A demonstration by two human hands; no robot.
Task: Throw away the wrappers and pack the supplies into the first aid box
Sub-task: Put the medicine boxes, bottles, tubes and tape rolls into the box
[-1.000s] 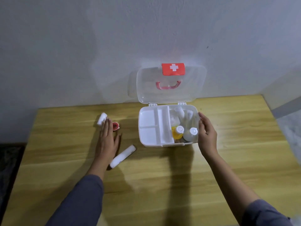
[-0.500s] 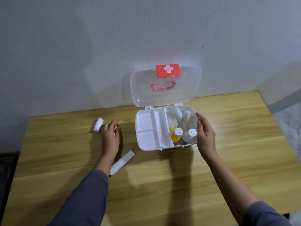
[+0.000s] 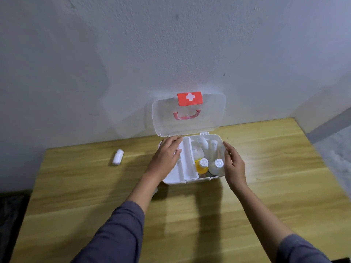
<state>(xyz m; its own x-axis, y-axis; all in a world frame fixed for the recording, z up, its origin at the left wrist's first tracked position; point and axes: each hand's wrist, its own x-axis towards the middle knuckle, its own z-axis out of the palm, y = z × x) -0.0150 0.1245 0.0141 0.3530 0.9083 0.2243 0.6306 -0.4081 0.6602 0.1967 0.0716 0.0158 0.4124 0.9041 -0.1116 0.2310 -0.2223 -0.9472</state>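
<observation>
The white first aid box (image 3: 190, 180) stands open at the table's back edge, its clear lid (image 3: 190, 126) leaning on the wall. My left hand (image 3: 167, 156) lies palm down over the left compartments of the box's white tray (image 3: 187, 168); its underside is hidden. The small red item is out of sight. My right hand (image 3: 234, 166) presses against the box's right wall. A yellow bottle (image 3: 201, 167), a clear bottle (image 3: 216, 166) and white rolls fill the right half. A white gauze roll (image 3: 117, 157) lies on the table to the left.
The wooden table (image 3: 190, 224) meets a grey wall at the back. Its left edge drops to a dark floor, its right edge to a pale floor. The long white roll seen earlier is hidden by my left forearm.
My left hand left the spot by the gauze roll and moved right over the box's tray. The small red item is gone from the table. My right hand stayed on the box.
</observation>
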